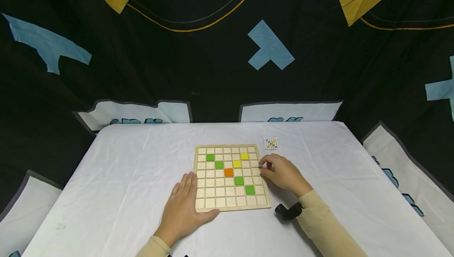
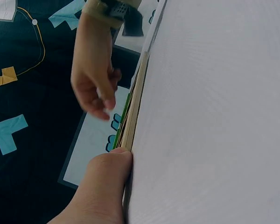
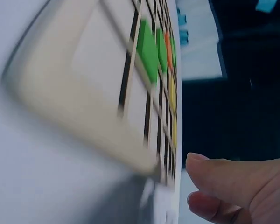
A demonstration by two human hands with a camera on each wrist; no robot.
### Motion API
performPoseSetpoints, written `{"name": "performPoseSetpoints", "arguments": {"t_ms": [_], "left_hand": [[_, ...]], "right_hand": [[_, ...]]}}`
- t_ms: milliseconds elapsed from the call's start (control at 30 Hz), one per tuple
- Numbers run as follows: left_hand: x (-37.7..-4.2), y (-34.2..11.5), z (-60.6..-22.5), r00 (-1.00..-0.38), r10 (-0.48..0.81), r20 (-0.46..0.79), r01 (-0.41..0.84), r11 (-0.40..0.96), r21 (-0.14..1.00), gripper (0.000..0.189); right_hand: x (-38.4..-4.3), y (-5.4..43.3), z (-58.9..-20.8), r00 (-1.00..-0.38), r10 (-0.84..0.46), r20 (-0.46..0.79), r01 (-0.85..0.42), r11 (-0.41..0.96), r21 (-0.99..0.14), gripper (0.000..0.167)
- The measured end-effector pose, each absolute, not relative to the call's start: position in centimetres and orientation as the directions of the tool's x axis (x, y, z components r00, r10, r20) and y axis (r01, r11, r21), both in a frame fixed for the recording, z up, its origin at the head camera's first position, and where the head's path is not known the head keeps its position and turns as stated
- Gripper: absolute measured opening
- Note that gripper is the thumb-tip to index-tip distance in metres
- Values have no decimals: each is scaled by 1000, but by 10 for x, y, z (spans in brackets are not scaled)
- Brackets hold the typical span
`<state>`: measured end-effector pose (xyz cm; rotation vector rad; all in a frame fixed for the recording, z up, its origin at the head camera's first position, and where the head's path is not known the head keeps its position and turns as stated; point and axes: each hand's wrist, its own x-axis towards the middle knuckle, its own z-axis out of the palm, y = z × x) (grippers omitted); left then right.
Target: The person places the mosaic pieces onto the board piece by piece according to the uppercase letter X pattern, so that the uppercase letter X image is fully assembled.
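A square wooden grid board [image 1: 234, 209] lies on the table. Several green tiles [image 1: 239, 181], two yellow tiles [image 1: 244, 156] and an orange tile [image 1: 229, 172] stand out among its pale squares. My left hand [image 1: 184, 209] rests with straight fingers along the board's left edge; its thumb [image 2: 109, 168] touches the near edge. Beside the right edge, my right hand [image 1: 283, 172] pinches a small red tile [image 1: 269, 166], mostly hidden by the fingers. In the right wrist view the thumb [image 3: 224, 175] shows past the board, but the tile cannot be made out.
A small printed pattern card [image 1: 271, 143] lies beyond the board's far right corner. White cloth covers the table [image 1: 117, 178]. A dark curtain [image 1: 198, 75] with blue and yellow shapes hangs behind it. A black device [image 1: 288, 211] sits on the right wrist.
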<state>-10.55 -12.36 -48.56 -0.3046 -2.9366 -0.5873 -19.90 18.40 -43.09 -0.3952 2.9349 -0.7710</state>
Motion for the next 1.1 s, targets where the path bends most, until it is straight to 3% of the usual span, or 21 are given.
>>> {"name": "performPoseSetpoints", "arguments": {"t_ms": [267,433,800,1100], "left_hand": [[-105,-124,-485,-972,162,170,216,902,375,127],[-105,-124,-485,-972,163,169,217,903,372,127],[-106,-124,-487,-972,166,167,218,903,371,127],[-106,-124,-486,-972,167,168,219,902,372,127]], "right_hand": [[-195,228,-434,-992,-124,-38,-103,930,-354,33],[-192,238,-439,-992,-109,-61,-85,947,-310,29],[-194,233,-438,-989,-136,-52,-103,904,-416,22],[-196,183,-439,-983,-179,39,-168,796,-582,19]]}}
